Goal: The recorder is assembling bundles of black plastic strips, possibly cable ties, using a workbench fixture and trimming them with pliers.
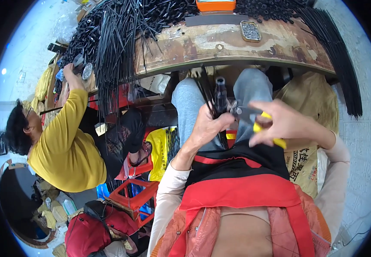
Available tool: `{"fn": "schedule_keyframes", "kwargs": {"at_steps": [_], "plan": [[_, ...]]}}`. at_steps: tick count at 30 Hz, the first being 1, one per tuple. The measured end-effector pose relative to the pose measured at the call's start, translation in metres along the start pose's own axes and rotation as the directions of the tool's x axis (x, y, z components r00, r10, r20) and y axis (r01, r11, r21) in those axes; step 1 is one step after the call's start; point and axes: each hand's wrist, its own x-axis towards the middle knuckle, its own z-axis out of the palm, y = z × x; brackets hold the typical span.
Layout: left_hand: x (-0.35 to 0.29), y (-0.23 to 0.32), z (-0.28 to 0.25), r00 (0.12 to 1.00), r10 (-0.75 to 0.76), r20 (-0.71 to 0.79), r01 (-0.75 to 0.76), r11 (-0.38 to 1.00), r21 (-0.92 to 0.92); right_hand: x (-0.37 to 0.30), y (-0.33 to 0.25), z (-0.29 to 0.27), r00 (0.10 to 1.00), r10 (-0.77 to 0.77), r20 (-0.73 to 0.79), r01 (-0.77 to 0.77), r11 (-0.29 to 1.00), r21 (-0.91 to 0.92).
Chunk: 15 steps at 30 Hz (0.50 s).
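Note:
Thin black rods (203, 85) and a thicker black tube-like part (221, 92) with a round end are gripped in my left hand (207, 126), above my lap. My right hand (286, 122) has its fingers around the yellow handles of a pair of pliers (257, 127). The pliers' metal head points toward my left hand, close to the lower part of the black piece. Blur and fingers hide whether the jaws touch it.
Ahead is a worn wooden table (177, 47) with piles of black rods (119, 47), a small metal tin (250, 31) and an orange box (215, 5). A co-worker in a yellow top (69, 147) sits at left. Red plastic stools (134, 195) and a woven sack (312, 103) flank my legs.

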Motion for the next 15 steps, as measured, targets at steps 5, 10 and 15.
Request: {"fn": "schedule_keyframes", "kwargs": {"at_steps": [5, 10, 15], "plan": [[-0.002, -0.006, 0.000, 0.999, 0.015, -0.031, -0.016, 0.999, -0.050, -0.002, 0.031, 0.020, 0.857, -0.323, -0.403, 0.186, 0.921, -0.342], [0.009, -0.001, 0.000, 0.990, 0.129, -0.061, -0.135, 0.987, -0.089, 0.005, 0.038, 0.006, 0.608, -0.748, -0.266, 0.084, 0.394, -0.915], [-0.002, 0.006, 0.003, 0.995, 0.066, 0.074, -0.052, 0.983, -0.177, 0.002, 0.029, 0.003, 0.930, 0.036, 0.367, -0.251, 0.792, 0.556]]}}
